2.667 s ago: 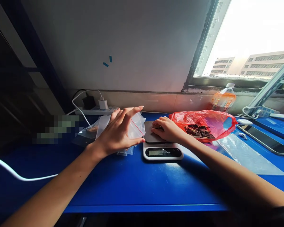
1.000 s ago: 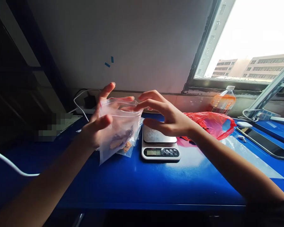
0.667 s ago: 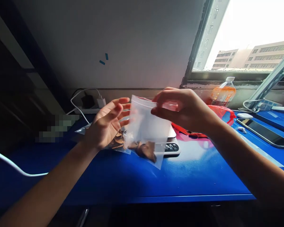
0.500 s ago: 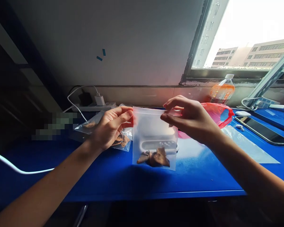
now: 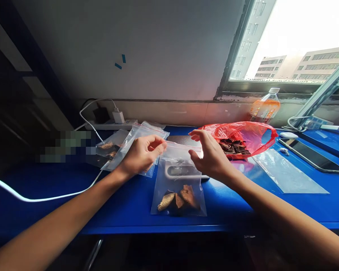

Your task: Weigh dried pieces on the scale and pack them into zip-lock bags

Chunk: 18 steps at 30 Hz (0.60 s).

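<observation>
My left hand [image 5: 142,153] pinches the top left corner of a clear zip bag [image 5: 176,182]. Several brown, bark-like dried pieces [image 5: 190,196] lie at the bottom of this bag. My right hand [image 5: 210,153] is by the bag's top right corner, its thumb and fingers spread apart with nothing between them. Behind the bag sits what looks like a scale [image 5: 183,140], with a grey plate and a pale front, partly covered by the bag. Beside my left hand lie other clear bags [image 5: 130,140], some with brown pieces inside.
Right of my right hand, a red plastic bag [image 5: 260,137] holds dark dried pieces [image 5: 234,146]. A flat clear bag [image 5: 292,173], a phone [image 5: 312,155] and an earbud [image 5: 284,151] lie farther right. An orange drink bottle [image 5: 264,107] stands by the window. A white cable [image 5: 45,199] crosses the left side.
The zip bag has come down and tilted back, so its bottom is nearer the table's front edge. Both hands have lowered, and the red bag's dark contents now show.
</observation>
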### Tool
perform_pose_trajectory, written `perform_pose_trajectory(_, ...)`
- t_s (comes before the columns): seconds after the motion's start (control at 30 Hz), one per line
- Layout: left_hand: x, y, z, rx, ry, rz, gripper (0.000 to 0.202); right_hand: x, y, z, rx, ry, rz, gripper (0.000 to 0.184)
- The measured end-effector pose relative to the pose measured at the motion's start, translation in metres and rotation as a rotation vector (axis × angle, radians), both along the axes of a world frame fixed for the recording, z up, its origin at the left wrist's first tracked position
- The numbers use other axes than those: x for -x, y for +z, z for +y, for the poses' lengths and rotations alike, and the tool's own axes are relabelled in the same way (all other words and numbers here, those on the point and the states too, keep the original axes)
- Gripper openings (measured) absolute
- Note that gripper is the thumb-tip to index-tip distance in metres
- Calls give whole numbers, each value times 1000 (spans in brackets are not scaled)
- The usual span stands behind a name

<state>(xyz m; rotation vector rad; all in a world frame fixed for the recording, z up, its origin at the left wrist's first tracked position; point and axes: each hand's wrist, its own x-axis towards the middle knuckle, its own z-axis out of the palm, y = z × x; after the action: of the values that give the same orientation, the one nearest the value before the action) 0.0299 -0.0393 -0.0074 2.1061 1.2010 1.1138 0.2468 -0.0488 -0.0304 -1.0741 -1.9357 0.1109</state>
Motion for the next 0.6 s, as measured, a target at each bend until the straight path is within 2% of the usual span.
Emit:
perform_pose_trajectory(0.1,-7,-3,-12,-324,2,217,16,8,-3,-8,-109,60,-87,33)
perform_pose_trajectory(0.2,-12,-6,-19,-485,-73,264,13,16,-1,-16,-157,89,-109,26)
perform_pose_trajectory(0.4,-16,-13,-19,-484,-99,273,11,23,-2,-22,-116,90,-120,19)
perform_pose_trajectory(0.6,-21,-15,-22,-510,-79,241,7,26,-7,-22,-141,25,-109,15)
